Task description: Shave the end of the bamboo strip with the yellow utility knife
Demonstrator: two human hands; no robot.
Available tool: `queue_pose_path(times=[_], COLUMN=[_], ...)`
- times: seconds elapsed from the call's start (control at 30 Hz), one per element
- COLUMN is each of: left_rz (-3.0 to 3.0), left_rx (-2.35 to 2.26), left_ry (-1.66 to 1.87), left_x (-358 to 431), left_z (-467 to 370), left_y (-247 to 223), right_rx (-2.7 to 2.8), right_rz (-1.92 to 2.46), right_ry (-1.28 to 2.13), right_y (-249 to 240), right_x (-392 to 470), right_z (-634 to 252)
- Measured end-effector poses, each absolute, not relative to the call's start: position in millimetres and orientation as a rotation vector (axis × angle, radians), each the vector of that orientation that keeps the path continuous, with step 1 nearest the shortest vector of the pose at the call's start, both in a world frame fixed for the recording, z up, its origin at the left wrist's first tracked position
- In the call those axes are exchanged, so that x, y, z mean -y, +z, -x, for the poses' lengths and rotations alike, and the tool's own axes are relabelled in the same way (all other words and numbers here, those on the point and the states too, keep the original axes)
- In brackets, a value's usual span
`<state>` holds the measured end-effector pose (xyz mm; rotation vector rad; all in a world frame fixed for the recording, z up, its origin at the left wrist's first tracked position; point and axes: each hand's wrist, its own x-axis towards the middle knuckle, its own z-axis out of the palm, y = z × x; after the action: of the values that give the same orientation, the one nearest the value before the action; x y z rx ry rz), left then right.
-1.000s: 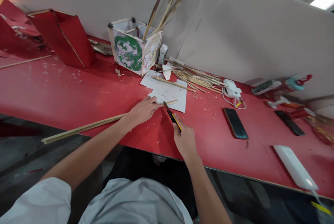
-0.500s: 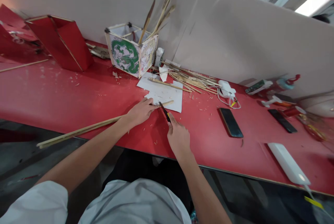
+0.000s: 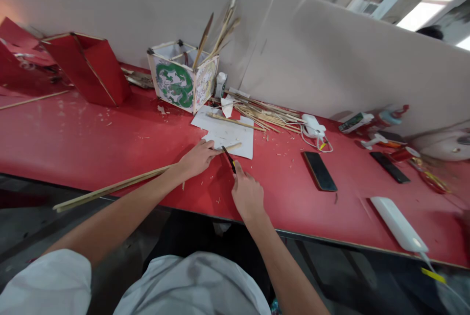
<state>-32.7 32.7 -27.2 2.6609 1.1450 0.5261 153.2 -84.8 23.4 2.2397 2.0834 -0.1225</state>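
Wooden and slim, the strip (image 3: 234,146) juts past left fingers (image 3: 209,145) pinching it, by a knife (image 3: 229,159) gripped in curled right fingers (image 3: 239,170).

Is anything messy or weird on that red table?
Yes, a bit messy: tiny pale wood shavings lie scattered over the shiny red tabletop, well beyond the flat white paper sheet. That sheet looks odd too, with notches in its outline. And long pale wooden strips poke out past the table's front edge.

Stick (image 3: 234,147) over paper (image 3: 242,134), knife (image 3: 228,160) before it — box (image 3: 174,85) behind left, bundle (image 3: 270,112) behind right, phone (image 3: 319,171) right.
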Motion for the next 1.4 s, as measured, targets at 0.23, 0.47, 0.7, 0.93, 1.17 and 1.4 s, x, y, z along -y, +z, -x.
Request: queue_pose_path(times=[0.23,0.47,0.7,0.93,1.17,1.4], left_rz=[-2.605,-2.617,-2.595,-2.645,-2.673,-2.670], left_rx=[-1.235,-1.205,-1.273,-1.259,-1.227,-1.248], left_ry=[0.551,0.571,0.561,0.514,0.518,0.515], left_x=[-30,-31,-27,-27,-27,-25], left_z=[30,30,29,30,30,30], left_y=[-27,-26,-26,-27,-25,-25], right_rx=[-2.114,-2.074,-2.078,-2.040,-2.075,-2.166], right_rz=[-2.131,-2.210,-2.275,-2.235,-2.190,-2.027], right_ry=[-0.060,-0.105,-0.180,-0.210,-0.187,-0.100], right_y=[28,26,25,35,41,53], right_x=[77,84,80,91,77,56], right_z=[-143,-144,-143,-148,-160,-150])
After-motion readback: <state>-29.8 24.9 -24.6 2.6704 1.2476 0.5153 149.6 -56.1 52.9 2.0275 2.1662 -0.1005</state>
